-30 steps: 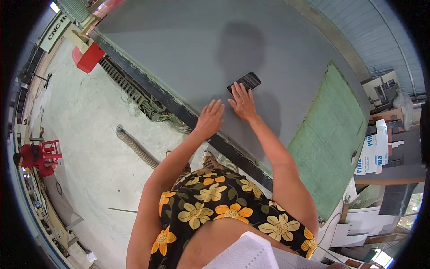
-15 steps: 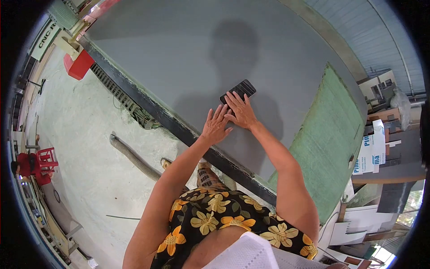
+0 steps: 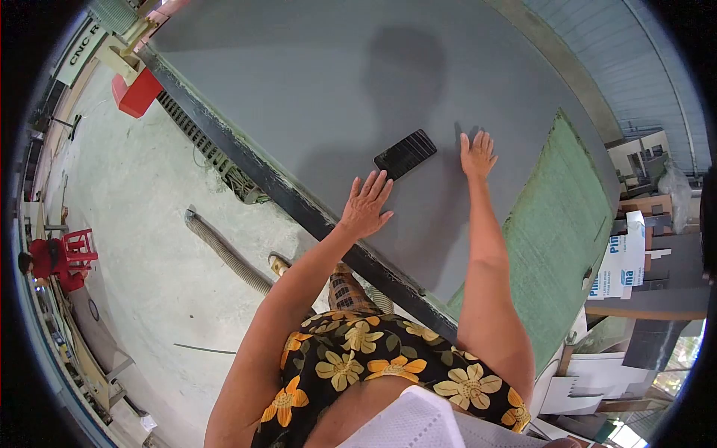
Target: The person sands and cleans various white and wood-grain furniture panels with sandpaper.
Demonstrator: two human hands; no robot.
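A black smartphone [image 3: 405, 154] lies flat on a wide grey sheet [image 3: 284, 97], pale stripes reflecting in its glossy face. My left hand [image 3: 364, 207] is open, palm down, its fingertips right at the phone's near left corner. To the right of the phone, my right hand [image 3: 478, 154] is held out over the grey sheet. Its fingers are stretched and hold nothing.
A green board [image 3: 549, 231] borders the grey sheet on the right. The table's dark edge [image 3: 299, 216] runs diagonally in front of me. On the floor lies a ribbed hose [image 3: 228, 254]; a red stool [image 3: 78, 246] stands far left, with a person beside it.
My right hand has come off the phone and swung out to the right. The left hand stays near the phone's corner, and the phone's face is now uncovered.
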